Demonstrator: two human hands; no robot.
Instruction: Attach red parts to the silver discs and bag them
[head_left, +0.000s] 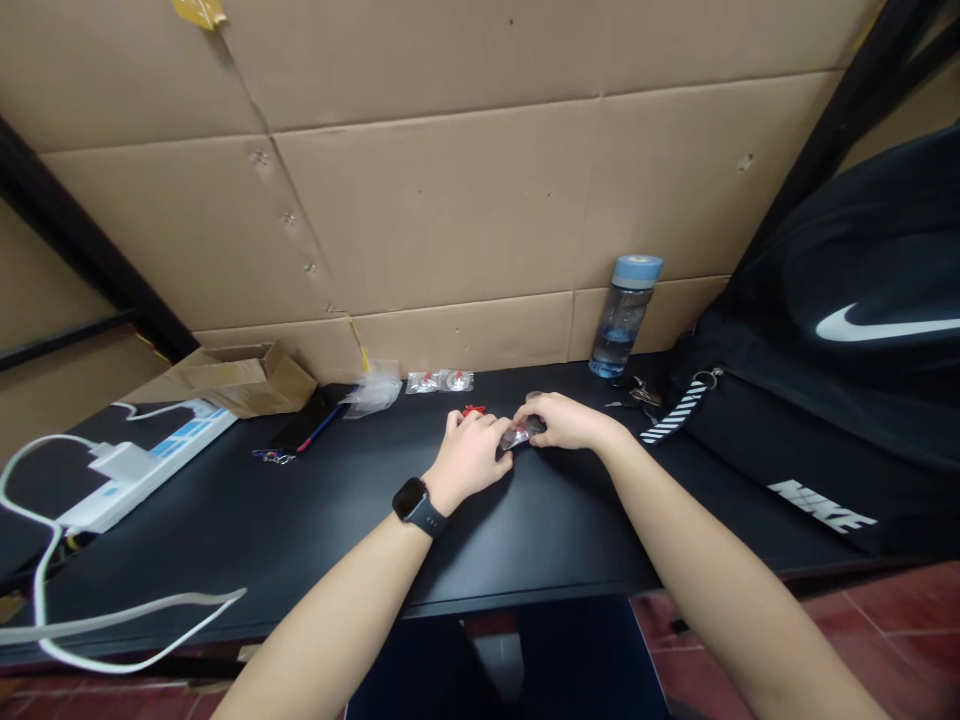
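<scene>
My left hand (474,452), with a dark smartwatch on its wrist, and my right hand (568,420) meet over the middle of the black table. Between them is a small clear plastic packet (518,435) with something red in it. The fingers of both hands pinch it, one hand at each side. Just beyond my left fingers lies a small red thing (473,409), partly hidden by that hand. Two similar clear packets (456,380) with red and whitish contents lie side by side near the cardboard wall.
Crumpled clear plastic bags (375,390), a phone (306,425), an open cardboard box (259,380) and a white power strip (161,460) with loose cables occupy the left. To the right stand a blue-capped water bottle (625,315), keys (641,395) and a black bag (750,440).
</scene>
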